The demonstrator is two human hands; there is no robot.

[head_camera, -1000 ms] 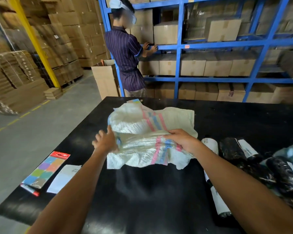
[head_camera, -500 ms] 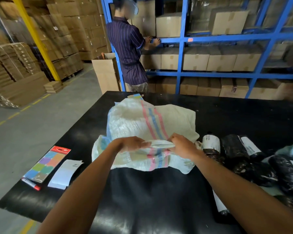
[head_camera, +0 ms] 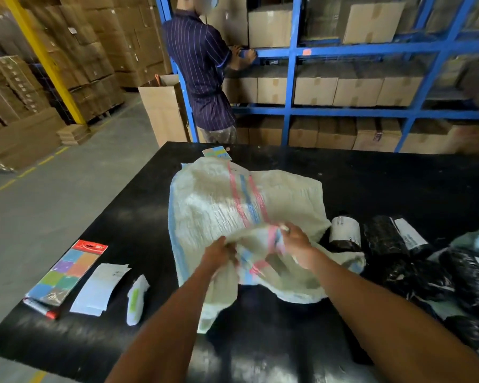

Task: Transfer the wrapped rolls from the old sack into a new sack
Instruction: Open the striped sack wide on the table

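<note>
Left hand (head_camera: 219,257) and right hand (head_camera: 297,246) each pinch the sack (head_camera: 219,205) edge, apparently parting its mouth; wrapped rolls (head_camera: 385,241) lie alongside on the table (head_camera: 260,355), within reach.

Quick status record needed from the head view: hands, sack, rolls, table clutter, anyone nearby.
left hand: grips the sack's near edge
right hand: grips the same edge, beside the left
sack: white woven, pink and blue stripes, crumpled on the black table
rolls: black-wrapped with white labels, lying right of the sack, none inside it visibly
clutter: colour card, marker, paper slip, small packet at left
bystander: person at the blue shelves, back turned
</note>
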